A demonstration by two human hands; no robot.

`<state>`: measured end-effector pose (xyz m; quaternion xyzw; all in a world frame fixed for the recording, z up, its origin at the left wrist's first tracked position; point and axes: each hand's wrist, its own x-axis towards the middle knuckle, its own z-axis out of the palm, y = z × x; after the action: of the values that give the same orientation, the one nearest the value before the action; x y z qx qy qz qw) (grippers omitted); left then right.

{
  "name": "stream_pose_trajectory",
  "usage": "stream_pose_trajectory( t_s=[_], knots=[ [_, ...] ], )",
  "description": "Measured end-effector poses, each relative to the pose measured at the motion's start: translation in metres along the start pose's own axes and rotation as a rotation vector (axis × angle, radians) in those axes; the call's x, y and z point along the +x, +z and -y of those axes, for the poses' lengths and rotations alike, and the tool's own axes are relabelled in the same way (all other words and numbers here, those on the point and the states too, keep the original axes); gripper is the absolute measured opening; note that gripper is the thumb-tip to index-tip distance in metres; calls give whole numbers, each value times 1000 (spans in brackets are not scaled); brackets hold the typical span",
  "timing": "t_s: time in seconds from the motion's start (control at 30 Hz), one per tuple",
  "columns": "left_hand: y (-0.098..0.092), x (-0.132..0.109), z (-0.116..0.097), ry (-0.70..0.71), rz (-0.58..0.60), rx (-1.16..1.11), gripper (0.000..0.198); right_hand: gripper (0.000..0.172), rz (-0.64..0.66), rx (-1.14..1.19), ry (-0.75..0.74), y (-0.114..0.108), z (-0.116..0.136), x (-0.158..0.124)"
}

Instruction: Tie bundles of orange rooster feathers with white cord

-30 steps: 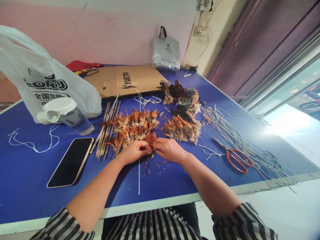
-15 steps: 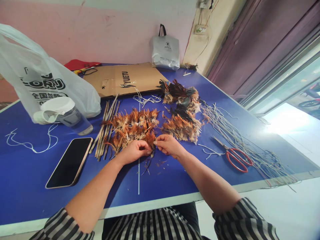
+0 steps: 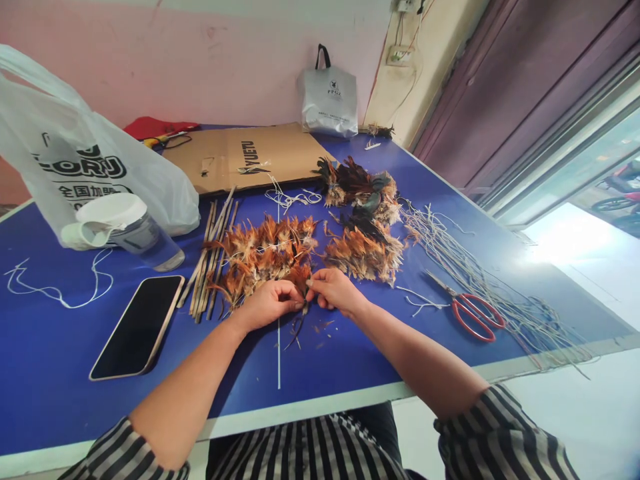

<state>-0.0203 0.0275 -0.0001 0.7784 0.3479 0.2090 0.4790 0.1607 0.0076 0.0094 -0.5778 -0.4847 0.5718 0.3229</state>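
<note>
1. The left hand (image 3: pixel 270 301) is pinching a small feather bunch (image 3: pixel 300 276) low down, its grip narrow around it.
2. The right hand (image 3: pixel 336 291) is touching the bunch's right side, thumb and finger pressing together; what its grip is holding, I cannot tell.
3. The bunch is sitting between the hands, at the near edge of the orange feather rows (image 3: pixel 267 241) on the blue desk (image 3: pixel 345 373).
4. Sticks (image 3: pixel 216 257) are lying left of the rows; scissors (image 3: pixel 477 317) are lying rightward, beside pale cords (image 3: pixel 467 267).
</note>
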Motion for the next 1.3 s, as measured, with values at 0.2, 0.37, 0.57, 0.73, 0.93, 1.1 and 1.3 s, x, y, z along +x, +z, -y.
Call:
stream_pose_trajectory(
  t_s=[0.2,0.37,0.57,0.73,0.93,1.1,1.3],
  knots=[
    [1,0,1,55,-12,20,14,16,29,-23,91,-2,4,0],
    [1,0,2,67,-20,21,13,8,21,-209,-4,-21,0,-6],
    [0,1,0,103,2,-27,13,20,70,-533,-223,-54,-2,-10],
    [0,1,0,77,-2,-32,14,28,91,-1018,-442,-63,7,-12],
    [1,1,2,66,4,-27,11,34,85,-1172,-443,-70,22,-29],
    [0,1,2,81,4,-18,10,24,35,-1144,-462,-55,19,-29],
    [2,0,-1,52,-1,-44,12,11,30,-992,-496,-39,-6,-8]
  ],
)
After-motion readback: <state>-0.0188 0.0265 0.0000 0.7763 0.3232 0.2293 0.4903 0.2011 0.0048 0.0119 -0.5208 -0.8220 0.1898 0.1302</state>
